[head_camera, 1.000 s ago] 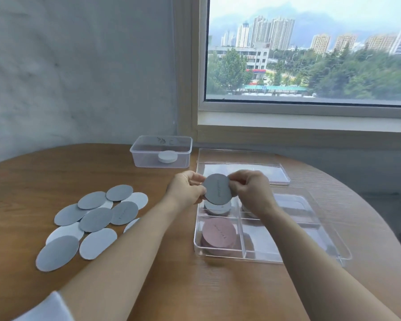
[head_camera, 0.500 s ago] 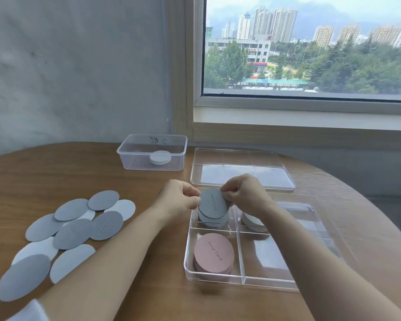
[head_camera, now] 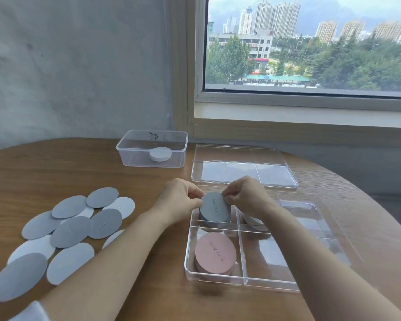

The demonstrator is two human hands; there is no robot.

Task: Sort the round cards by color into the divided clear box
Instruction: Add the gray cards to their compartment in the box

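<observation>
Grey card (head_camera: 215,209): "Good luck", dark handwritten script running along the top face; at the far-left compartment of the divided clear box (head_camera: 241,282).
Pink card (head_camera: 215,250): "Good luck", same script, on the top of the stack in the near-left compartment.
Loose grey card (head_camera: 104,223): faint line of script, too faint to read; in the pile on the tabletop (head_camera: 79,163).
White card (head_camera: 123,207): faint marking, unreadable.
Small clear tub (head_camera: 134,158): dark sprig-like print and a curved mark on the far wall, no legible letters.
Building sign (head_camera: 258,59): red band, too small to read.

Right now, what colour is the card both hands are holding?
The card is grey, seen best in the head view.
</observation>
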